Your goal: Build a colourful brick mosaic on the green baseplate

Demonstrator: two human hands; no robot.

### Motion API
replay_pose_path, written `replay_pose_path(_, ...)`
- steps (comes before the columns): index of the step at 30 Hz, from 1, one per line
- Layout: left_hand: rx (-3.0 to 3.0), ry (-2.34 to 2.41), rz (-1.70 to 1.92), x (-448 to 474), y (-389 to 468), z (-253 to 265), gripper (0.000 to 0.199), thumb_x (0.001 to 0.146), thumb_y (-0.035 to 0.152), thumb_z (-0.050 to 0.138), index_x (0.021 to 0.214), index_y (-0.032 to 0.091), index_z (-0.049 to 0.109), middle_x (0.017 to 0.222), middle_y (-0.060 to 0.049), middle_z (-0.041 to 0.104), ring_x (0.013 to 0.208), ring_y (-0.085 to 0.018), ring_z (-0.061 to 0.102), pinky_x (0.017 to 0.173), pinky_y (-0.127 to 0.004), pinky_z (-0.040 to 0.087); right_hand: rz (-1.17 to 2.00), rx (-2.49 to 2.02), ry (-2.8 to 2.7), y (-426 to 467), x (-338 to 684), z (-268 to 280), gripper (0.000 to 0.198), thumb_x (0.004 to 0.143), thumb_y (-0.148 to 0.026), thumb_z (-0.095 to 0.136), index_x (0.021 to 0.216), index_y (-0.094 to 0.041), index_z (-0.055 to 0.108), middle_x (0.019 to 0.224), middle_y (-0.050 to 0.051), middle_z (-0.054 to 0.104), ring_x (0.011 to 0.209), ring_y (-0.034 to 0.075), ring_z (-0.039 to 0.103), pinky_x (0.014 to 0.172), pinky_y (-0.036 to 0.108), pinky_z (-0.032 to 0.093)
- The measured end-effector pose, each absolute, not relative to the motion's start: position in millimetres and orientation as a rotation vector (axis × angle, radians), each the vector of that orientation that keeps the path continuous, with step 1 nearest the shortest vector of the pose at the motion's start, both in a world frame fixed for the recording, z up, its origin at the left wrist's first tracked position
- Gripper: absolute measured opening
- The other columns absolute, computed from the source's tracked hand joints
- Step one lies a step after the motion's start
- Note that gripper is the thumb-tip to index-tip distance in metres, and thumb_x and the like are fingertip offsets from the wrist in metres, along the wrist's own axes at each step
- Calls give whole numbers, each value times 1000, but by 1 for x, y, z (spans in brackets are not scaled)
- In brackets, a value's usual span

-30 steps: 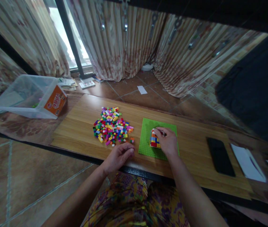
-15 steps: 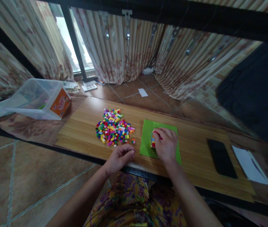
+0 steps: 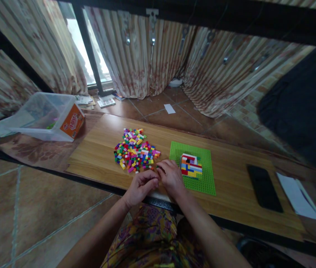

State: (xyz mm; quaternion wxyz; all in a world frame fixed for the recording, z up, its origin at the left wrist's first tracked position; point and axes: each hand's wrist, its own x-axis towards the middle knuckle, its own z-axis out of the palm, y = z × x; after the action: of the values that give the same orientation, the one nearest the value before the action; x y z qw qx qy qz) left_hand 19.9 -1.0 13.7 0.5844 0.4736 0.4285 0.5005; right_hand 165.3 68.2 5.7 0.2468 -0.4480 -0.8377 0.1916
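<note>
My left hand (image 3: 142,187) rests at the table's front edge, thumb and fingers pressed together; anything between them is too small to make out. Close beside it, my right hand (image 3: 171,178) is bent with its fingertips together, almost touching the left fingers, and hides what they may hold. A heap of loose toy bricks (image 3: 134,152) in many colours lies just beyond my left hand. Right of my right hand, a small walled brick structure (image 3: 191,167) in red, white, blue and yellow stands on a green studded baseplate (image 3: 206,184).
A clear plastic bin (image 3: 45,115) with an orange label stands at the far left. On the right lie a black phone (image 3: 264,188) and white paper (image 3: 297,195). Curtains (image 3: 158,59) hang behind the wooden board (image 3: 91,156).
My right hand has left the brick structure and moved left to my left hand, uncovering the structure. My left hand has stayed nearly in place.
</note>
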Motion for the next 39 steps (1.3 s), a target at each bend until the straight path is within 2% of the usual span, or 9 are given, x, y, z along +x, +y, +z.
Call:
replay_pose_path(9,1007,1045,1274,26,3,9,22,84,34,65,94,15,61,72,0,57,64,-10,52,59,-22,42,883,-1324,-1794,52,170,21,22,92,-29,48,89,-21,68,91,5,71,84,18,64,79,31,47)
replay_pose_path(21,999,1066,1358,26,2,9,18,85,30,62,94,15,62,76,-2,61,68,-12,55,63,-23,45,779,-1289,-2020,37,173,17,22,90,-19,48,100,-20,68,95,7,68,90,20,60,83,34,46)
replay_pose_path(26,1143,1221,1424,26,-9,8,12,86,26,56,89,17,63,74,-1,59,67,-12,54,62,-23,43,733,-1266,-2146,56,159,17,23,89,-15,50,103,-19,69,98,8,66,95,21,58,87,35,45)
replay_pose_path(34,1721,1472,1122,33,-22,4,11,85,15,49,88,17,60,77,-3,59,71,-14,55,66,-25,43,662,-1198,-2429,88,138,21,22,89,-19,55,106,-21,69,104,7,62,101,22,52,91,35,41)
replay_pose_path(39,1836,1552,1017,36,-16,-1,13,82,13,52,91,19,59,76,-2,59,72,-16,56,66,-26,43,618,-1181,-2460,93,141,20,15,89,-20,54,95,-21,68,104,6,61,98,21,51,89,34,40)
